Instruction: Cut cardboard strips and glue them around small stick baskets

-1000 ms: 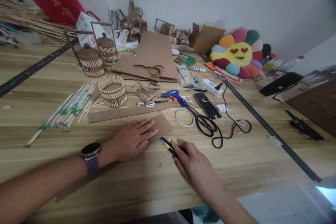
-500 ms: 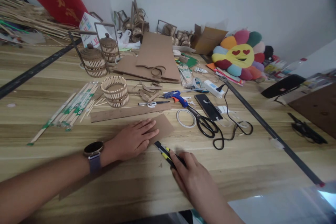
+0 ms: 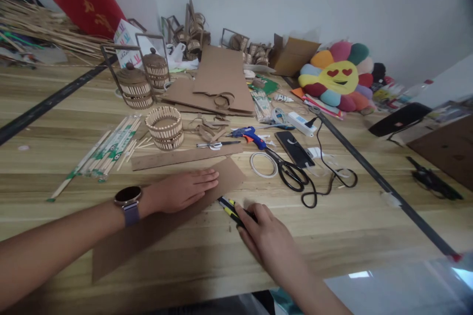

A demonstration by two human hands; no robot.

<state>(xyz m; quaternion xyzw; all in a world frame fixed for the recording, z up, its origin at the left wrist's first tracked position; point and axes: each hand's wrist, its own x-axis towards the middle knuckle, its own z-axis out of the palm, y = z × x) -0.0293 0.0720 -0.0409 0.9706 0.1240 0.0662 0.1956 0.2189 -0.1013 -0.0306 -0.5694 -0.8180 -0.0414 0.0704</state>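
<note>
My left hand lies flat, fingers stretched out, on a long brown cardboard strip that runs from the near left up to the middle of the wooden table. My right hand is closed round a yellow-and-black utility knife. The knife's tip touches the lower edge of the strip just right of my left fingertips. A watch sits on my left wrist.
Beyond the strip lie a second cardboard strip, a small stick basket, wrapped chopsticks, a blue glue gun, a tape ring, black scissors, a phone and a cable. Cardboard sheets and a flower cushion sit farther back.
My left hand has slid back along the strip and more cardboard now shows near me. My right hand has drawn the knife left and nearer along the strip's edge.
</note>
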